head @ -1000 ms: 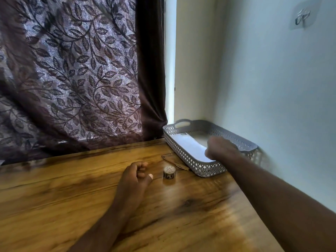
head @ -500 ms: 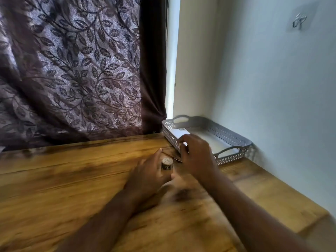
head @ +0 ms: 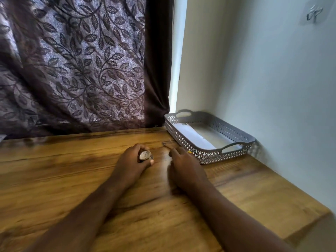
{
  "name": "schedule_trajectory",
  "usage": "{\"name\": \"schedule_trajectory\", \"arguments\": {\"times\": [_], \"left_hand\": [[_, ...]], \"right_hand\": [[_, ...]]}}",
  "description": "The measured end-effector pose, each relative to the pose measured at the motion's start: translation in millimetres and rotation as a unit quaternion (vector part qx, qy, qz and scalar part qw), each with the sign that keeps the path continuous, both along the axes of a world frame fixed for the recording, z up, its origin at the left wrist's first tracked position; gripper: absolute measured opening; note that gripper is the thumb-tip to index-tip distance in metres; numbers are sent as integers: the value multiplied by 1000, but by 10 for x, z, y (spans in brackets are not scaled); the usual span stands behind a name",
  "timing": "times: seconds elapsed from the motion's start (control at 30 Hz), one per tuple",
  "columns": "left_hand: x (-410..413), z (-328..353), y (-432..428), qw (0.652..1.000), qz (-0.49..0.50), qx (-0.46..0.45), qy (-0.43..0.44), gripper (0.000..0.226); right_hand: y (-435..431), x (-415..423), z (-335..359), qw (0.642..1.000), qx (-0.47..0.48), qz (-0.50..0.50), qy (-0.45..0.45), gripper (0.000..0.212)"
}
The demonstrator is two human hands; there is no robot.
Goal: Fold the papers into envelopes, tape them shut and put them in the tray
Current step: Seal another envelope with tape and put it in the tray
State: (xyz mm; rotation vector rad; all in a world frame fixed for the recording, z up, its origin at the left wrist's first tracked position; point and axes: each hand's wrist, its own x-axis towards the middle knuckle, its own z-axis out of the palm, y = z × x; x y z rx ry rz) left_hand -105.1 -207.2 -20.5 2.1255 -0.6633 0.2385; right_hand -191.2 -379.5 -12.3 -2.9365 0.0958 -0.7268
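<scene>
The left hand (head: 131, 161) and right hand (head: 186, 169) are bare. The left forearm (head: 87, 211) and right forearm (head: 227, 215) are bare too. The left thumb (head: 151, 162) has a short, rounded nail.

light: daylight from curtain gap (head: 177, 70) beyond the gripped tape roll (head: 144, 155) | near side dim | blur: left hand (head: 131, 162) soft | edges bowed

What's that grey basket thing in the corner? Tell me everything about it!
It is a grey tray, plastic by its look, long and shallow, with walls full of small patterned holes and a cut-out handle at each end. It sits flat on the wooden table, tucked into the corner by the pale wall. Inside, white paper lies along its left side. The right hand is just beside its near corner; whether it touches cannot be told.
</scene>
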Motion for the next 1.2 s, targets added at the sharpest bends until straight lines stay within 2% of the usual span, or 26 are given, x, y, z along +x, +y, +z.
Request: {"name": "schedule_trajectory", "arguments": {"times": [0.27, 0.53, 0.63, 0.8, 0.9, 0.97, 1.2], "left_hand": [[-68, -6, 44, 999, 10, -38, 38, 43], [8, -11, 85, 991, 19, -120, 65, 27], [105, -42, 131, 981, 34, -168, 91, 25], [142, 6, 152, 971, 38, -203, 118, 22], [158, 37, 158, 972, 21, -190, 134, 27], [166, 33, 167, 980, 19, -154, 125, 31], [-147, 80, 4, 998, -41, -33, 25, 40]], "right_hand": [[32, 379, -25, 1000, -13, -19, -3, 35], [160, 645, 72, 995, -67, -74, 28, 21], [216, 665, 12, 990, -131, -59, -1, 14], [209, 450, -14, 987, -156, -31, -1, 15], [238, 116, 8, 982, -188, -19, 3, 27], [205, -97, 8, 984, -175, 16, 17, 31], [-420, -754, -12, 989, -146, -17, -15, 23]]}}
